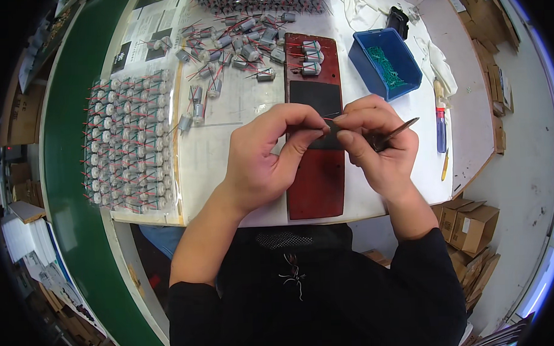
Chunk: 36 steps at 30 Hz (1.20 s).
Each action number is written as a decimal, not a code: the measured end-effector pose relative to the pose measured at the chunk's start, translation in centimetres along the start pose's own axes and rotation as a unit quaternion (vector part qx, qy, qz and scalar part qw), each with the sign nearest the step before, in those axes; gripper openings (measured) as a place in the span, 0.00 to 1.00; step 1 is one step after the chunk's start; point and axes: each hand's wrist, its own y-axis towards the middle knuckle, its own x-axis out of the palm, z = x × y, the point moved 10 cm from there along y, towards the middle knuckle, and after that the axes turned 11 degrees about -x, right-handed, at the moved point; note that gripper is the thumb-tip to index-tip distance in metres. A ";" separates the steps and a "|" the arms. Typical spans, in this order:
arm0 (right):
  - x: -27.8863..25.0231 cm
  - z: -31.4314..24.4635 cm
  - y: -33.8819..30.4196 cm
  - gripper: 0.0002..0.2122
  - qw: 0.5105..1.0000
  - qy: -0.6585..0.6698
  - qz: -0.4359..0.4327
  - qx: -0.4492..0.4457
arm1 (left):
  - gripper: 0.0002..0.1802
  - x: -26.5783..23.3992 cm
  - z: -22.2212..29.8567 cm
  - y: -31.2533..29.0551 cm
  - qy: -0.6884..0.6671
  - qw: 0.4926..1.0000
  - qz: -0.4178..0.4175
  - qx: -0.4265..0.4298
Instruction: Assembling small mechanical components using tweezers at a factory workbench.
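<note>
Above a dark red board with a black pad, my two hands meet at their fingertips. My left hand is closed, its thumb and forefinger pinched on something too small to make out. A thin red wire shows between the fingertips, its end at my right fingers. My right hand is closed as well; a slim dark pointed tool, perhaps tweezers, lies in its grip with one end sticking out to the right. Three small motors with red wires rest in a column on the board's far part.
A clear tray of wired motors stands at left. Loose grey motors lie heaped behind, near another batch. At right are a blue bin with green wires, a screwdriver, a yellow-handled tool and white cloth.
</note>
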 end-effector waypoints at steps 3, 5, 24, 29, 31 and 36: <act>0.0 0.2 0.0 0.08 1.000 0.004 -0.004 0.015 | 0.14 0.8 0.9 -0.1 0.147 0.987 -0.019 0.065; 0.2 0.3 0.0 0.08 1.000 0.001 -0.016 0.016 | 0.17 0.7 1.6 -0.3 0.141 0.986 0.014 0.089; -1.1 2.1 0.7 0.02 0.993 0.091 0.005 0.079 | 0.30 0.3 2.2 0.1 0.240 0.965 0.038 0.096; -1.5 3.6 2.0 0.03 0.980 -0.006 -0.119 0.160 | 0.31 0.2 -0.6 1.3 0.347 0.938 -0.001 -0.006; -1.2 3.7 2.9 0.04 0.978 -0.028 -0.149 0.143 | 0.31 0.4 -1.2 1.2 0.332 0.943 -0.015 -0.028; -0.4 3.1 3.9 0.04 0.969 -0.041 -0.185 0.158 | 0.26 1.2 -0.7 1.1 0.323 0.945 -0.048 0.019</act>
